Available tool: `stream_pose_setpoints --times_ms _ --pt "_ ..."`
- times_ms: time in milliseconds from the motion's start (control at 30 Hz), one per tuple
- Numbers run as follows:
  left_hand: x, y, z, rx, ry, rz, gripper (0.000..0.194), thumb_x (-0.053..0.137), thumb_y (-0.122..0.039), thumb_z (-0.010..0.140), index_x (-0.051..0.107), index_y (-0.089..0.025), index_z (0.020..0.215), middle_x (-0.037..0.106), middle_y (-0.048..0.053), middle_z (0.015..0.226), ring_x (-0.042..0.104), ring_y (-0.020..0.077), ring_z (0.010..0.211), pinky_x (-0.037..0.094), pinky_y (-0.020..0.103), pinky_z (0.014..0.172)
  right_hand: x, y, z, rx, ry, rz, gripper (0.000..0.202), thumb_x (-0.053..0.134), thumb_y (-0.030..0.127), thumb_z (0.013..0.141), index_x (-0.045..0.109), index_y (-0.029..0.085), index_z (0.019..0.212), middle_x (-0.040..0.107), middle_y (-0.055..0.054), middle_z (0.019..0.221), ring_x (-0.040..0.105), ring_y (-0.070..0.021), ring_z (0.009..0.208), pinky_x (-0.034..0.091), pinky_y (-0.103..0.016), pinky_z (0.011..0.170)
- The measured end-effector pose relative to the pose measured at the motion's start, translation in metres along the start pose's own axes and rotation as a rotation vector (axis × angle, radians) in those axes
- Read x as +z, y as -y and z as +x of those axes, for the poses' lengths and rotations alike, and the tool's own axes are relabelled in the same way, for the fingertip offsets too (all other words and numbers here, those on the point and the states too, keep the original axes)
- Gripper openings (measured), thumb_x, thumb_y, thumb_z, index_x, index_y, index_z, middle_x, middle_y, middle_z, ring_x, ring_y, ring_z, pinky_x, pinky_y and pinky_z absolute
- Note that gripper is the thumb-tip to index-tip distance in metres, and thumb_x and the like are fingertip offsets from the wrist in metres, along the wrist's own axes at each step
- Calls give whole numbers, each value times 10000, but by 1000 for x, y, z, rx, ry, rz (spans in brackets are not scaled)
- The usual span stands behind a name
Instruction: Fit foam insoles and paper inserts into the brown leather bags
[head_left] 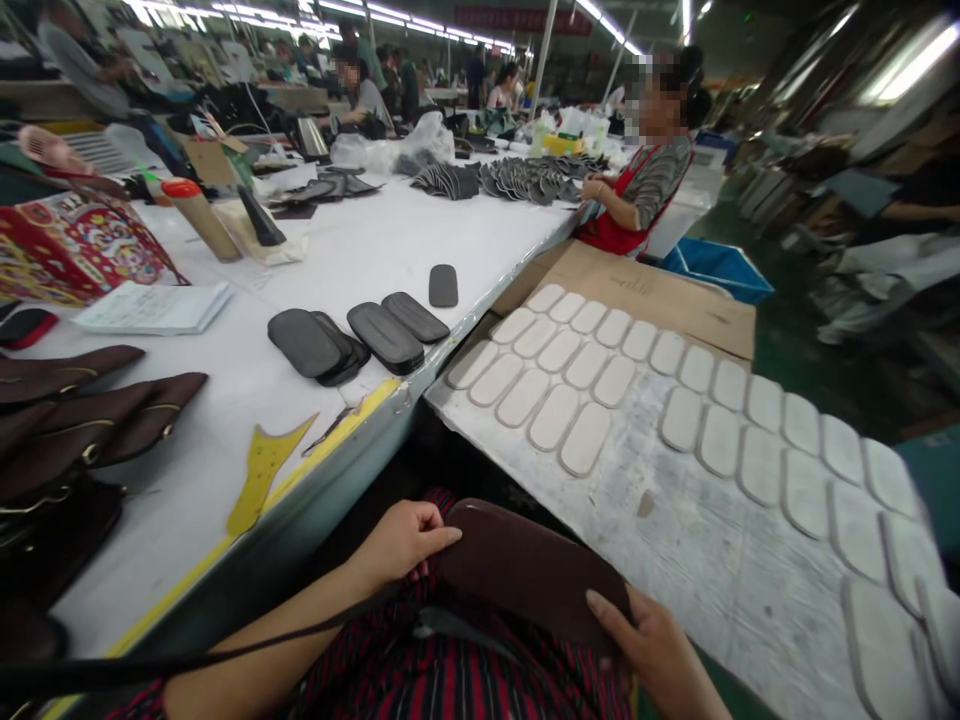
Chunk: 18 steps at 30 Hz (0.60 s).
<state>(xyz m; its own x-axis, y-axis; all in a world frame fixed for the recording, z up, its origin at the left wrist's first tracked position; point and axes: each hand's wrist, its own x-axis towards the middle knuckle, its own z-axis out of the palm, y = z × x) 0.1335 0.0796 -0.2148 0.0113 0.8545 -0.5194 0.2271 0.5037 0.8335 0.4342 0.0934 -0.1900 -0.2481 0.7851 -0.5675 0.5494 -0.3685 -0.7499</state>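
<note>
A dark brown leather panel with rounded ends lies across my lap, its smooth side up. My left hand pinches its left end, thumb on top and the other fingers curled. At the opposite end, my right hand grips it with the thumb above and the fingers underneath, mostly hidden. To the right, rows of pale oval pieces with dark edges lie on a low board. Stacks of dark grey oval pieces rest on the white table ahead.
A yellow template lies near the table's yellow-taped edge. Brown leather parts with zippers pile up at left, near a red patterned bag and a tumbler. A co-worker in a red apron sits beyond the cardboard.
</note>
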Motion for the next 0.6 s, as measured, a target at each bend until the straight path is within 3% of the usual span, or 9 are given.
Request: stream_pose_setpoints --times_ms 300,433,600 --pt "-4 -3 10 -19 46 -37 313 556 -456 722 514 -152 658 542 -24 498 467 82 368 355 166 336 1 -1 5 96 -66 25 488 465 620 749 534 148 855 529 6 460 450 -114 380 335 -208 380" --pt "-4 -1 14 -18 51 -15 329 563 -465 719 516 -146 653 535 -17 476 455 78 352 317 152 313 0 1 6 121 -50 29 520 474 633 734 528 143 902 525 12 471 476 -128 406 362 -217 392" --pt "-6 2 17 -35 49 -12 320 566 -460 713 527 -147 662 545 -14 482 461 82 355 309 149 305 -3 -1 7 121 -29 14 483 478 630 734 539 157 816 527 8 488 491 -131 430 388 -225 420"
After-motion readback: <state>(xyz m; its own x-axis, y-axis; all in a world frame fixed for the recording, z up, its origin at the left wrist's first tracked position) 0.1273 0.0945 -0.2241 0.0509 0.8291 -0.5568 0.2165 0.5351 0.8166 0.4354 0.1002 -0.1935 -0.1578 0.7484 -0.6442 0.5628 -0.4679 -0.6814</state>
